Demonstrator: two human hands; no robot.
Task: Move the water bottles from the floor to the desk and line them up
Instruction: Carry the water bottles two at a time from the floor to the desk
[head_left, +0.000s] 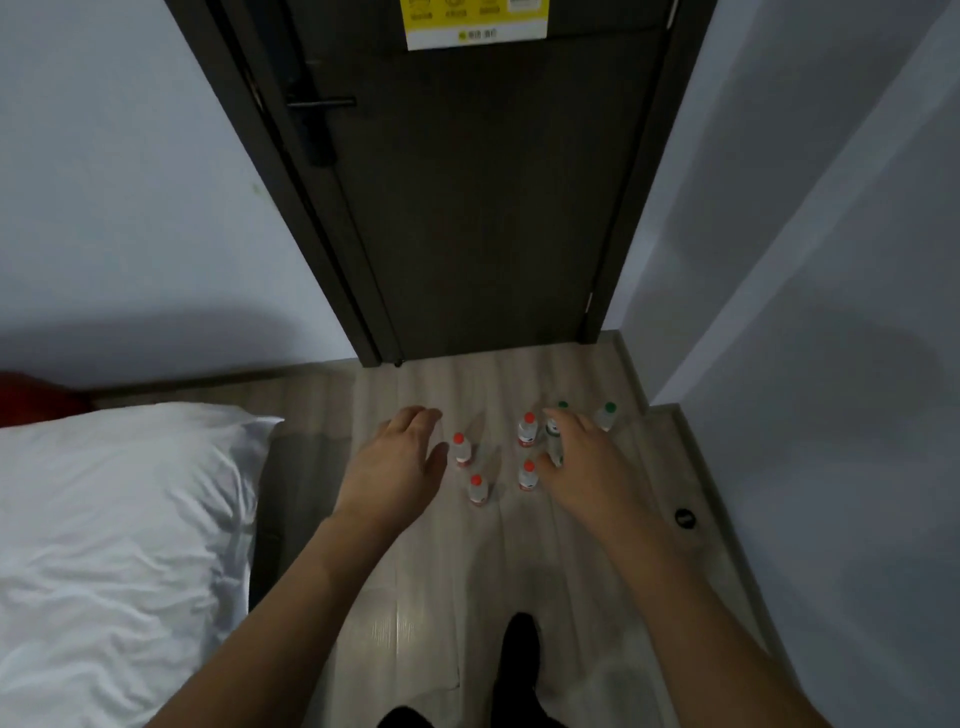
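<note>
A dark, flat-panelled door (488, 197) with a yellow and white notice (475, 21) near its top closes off the far end of a pale wood-grain plank floor (431, 597), between smooth light-grey walls. At the left lies a bed with crumpled white linen (104, 545) and a soft pillow corner.

Both bare forearms reach forward and down. The left hand (400, 462) hangs palm-down with its fingers loosely bent and slightly apart, gripping nothing, just left of the bottles. The right hand (582, 462) reaches among the bottles with fingers spread; it seems to overlap one green-capped bottle (555, 434), though the blur hides whether it truly grasps it.

The small clear plastic water bottles stand upright on the floor before the door: four red-capped bottles (527, 431) clustered between the hands, another green-capped one (607, 415) beyond the right hand.

A small black round object (684, 518) sits by the right skirting, and a dark shoe (519, 654) shows at the bottom edge.
</note>
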